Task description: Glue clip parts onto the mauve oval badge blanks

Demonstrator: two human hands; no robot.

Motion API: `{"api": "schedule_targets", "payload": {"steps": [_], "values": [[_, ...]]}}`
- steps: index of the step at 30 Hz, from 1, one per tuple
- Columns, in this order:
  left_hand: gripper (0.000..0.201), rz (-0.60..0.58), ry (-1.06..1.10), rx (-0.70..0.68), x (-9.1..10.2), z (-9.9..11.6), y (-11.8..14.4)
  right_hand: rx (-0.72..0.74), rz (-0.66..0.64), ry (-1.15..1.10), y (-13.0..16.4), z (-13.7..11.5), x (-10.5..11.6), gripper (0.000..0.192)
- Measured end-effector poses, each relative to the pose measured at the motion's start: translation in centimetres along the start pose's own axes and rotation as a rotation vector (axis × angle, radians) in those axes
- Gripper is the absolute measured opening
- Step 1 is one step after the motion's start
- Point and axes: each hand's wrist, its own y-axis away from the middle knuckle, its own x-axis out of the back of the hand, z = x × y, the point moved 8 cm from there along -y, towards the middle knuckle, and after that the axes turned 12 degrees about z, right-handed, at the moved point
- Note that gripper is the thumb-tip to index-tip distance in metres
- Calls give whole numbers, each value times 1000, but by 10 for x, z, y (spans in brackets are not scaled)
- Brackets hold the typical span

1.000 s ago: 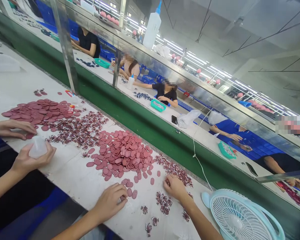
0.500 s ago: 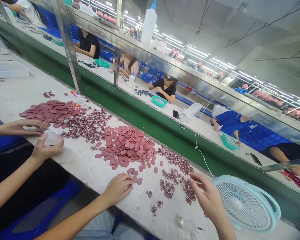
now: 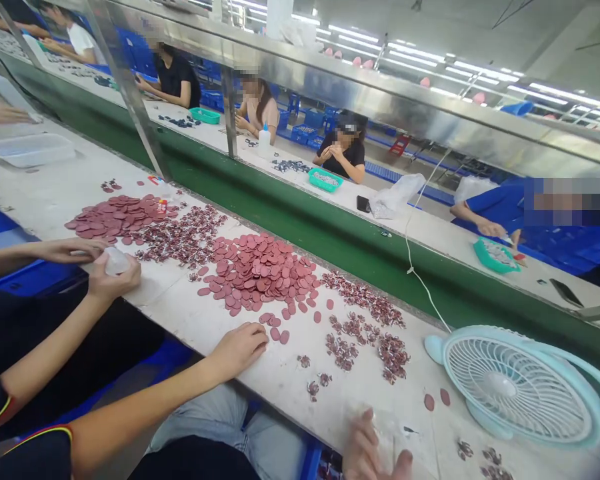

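My left hand (image 3: 236, 348) lies palm down on the white bench (image 3: 190, 327). Its curled fingertips pinch a small piece beside a few loose maroon ovals (image 3: 276, 331). A big heap of the same maroon ovals (image 3: 257, 270) lies just beyond it. My right hand (image 3: 375, 448) is blurred at the bench's near edge, on a small clear plastic thing (image 3: 380, 427); its grip is unclear. Clusters of small patterned red-and-white pieces (image 3: 367, 340) lie between my two hands.
A pale blue table fan (image 3: 517, 387) lies face up at the right, its white cord (image 3: 420, 280) running to the back. A co-worker's hands (image 3: 111, 277) on my left hold a small clear bottle. Beyond them lie another oval heap (image 3: 115, 217) and a clear tray (image 3: 30, 148). Across the green conveyor (image 3: 300, 220) sit several people.
My right hand has drawn back from the patterned pieces to the bench's near edge, onto the clear thing. My left hand stayed by the loose ovals. The view dropped and shifted right.
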Motion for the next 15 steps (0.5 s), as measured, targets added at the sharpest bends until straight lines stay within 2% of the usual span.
{"api": "schedule_targets", "payload": {"steps": [2, 4, 6, 7, 9, 11, 14, 15], "values": [[21, -13, 0, 25, 6, 0, -5, -234, -108, -382, -4, 10, -18, 61], [25, -14, 4, 45, 14, 1, -9, -361, -236, -686, -2, 9, -37, 64], [28, -7, 156, 132, 22, 0, -11, -397, -313, -793, 2, 7, -48, 52], [27, -14, 334, 235, 22, -2, -9, -415, -324, -799, 5, 8, -51, 44], [27, -61, 796, 514, 11, -3, 0, -458, -292, -738, 11, 15, -51, 31], [37, -137, 1163, 756, -10, 9, 15, -384, -196, -530, 11, 21, -40, 25], [49, -222, 1361, 912, -39, 39, 35, -37, 2, 10, 7, 19, -11, 41], [49, -251, 1429, 956, -49, 50, 40, 87, 23, 194, 9, 17, -8, 46]]}}
